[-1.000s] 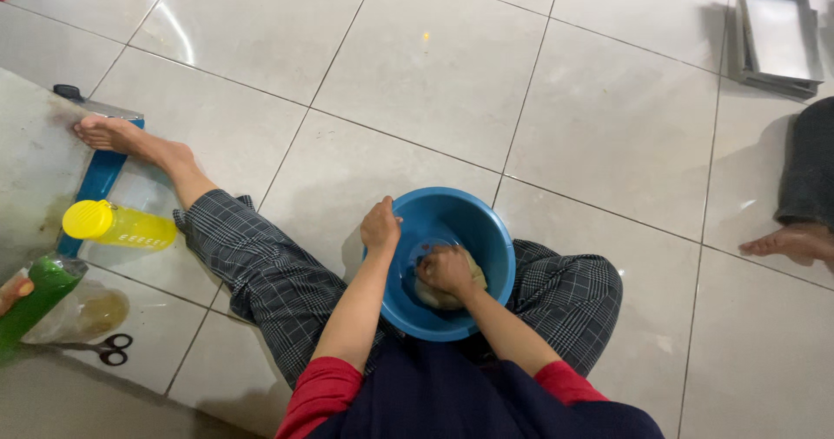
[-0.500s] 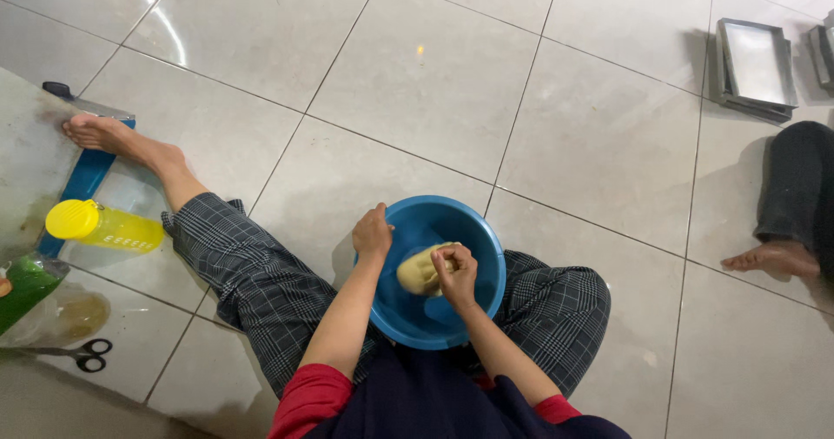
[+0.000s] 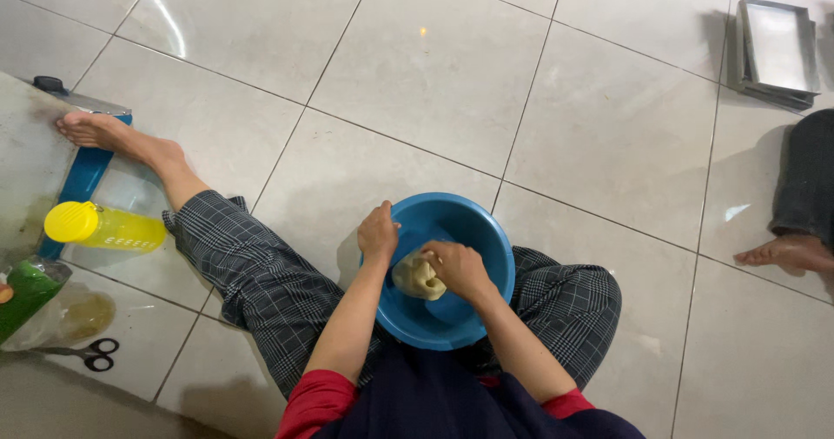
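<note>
The person sits on a floor (image 3: 434,66) of large, glossy, pale grey tiles with thin dark grout lines; a light glares off the tiles near the top left. A round blue plastic basin (image 3: 476,231) rests between the person's legs, which are in dark checked trousers, one leg stretched out to the left with a bare foot. The left hand (image 3: 379,233) clamps over the basin's near-left rim, fingers curled on the edge. The right hand (image 3: 458,267) is inside the basin with its grip closed on a pale yellowish lump of dough (image 3: 415,278), which lies against the basin's inner left side, just below the left hand. At the left edge of the floor lies a yellow bottle (image 3: 106,228) on its side, close to a blue-framed stand (image 3: 82,177) that the bare foot rests against. Below the bottle are a green packet (image 3: 28,296), a clear plastic bag (image 3: 74,317) and a pair of black-handled scissors (image 3: 87,353), all flat on the tiles. In the top right corner a stack of metal trays (image 3: 776,50) sits on the floor, well apart from the basin. At the right edge another person's bare foot (image 3: 789,252) and dark trouser leg show.
</note>
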